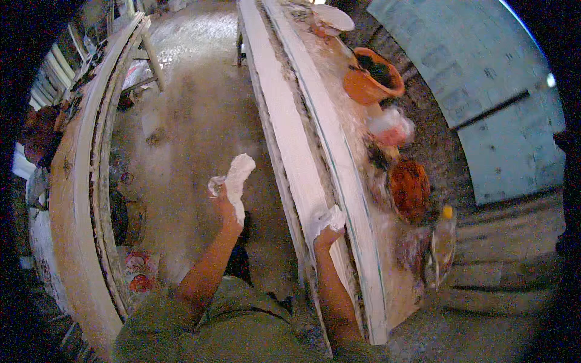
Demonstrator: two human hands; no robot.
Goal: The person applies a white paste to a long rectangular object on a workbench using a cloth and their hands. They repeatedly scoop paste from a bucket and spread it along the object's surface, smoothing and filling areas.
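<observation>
Over the gap between two benches, my left hand [226,204] is closed around a long white plaster-like lump [241,172]. A smaller white bit sticks out on that hand's left side. My right hand [328,236] grips a crumpled white plaster-like wad [331,218] against the nearer end of a long white strip [290,127] on the right bench. Its fingers are partly covered by the wad. Alongside runs a second white strip [339,139], with a dark groove between the two.
An orange bucket [365,85], a pale plastic bag [390,126] and a reddish-brown basin [409,189] stand along the right bench. On the left, another long bench [82,181] carries a similar strip. Blue-grey panels [472,78] rise at far right. A red-and-white item [140,272] lies low between the benches.
</observation>
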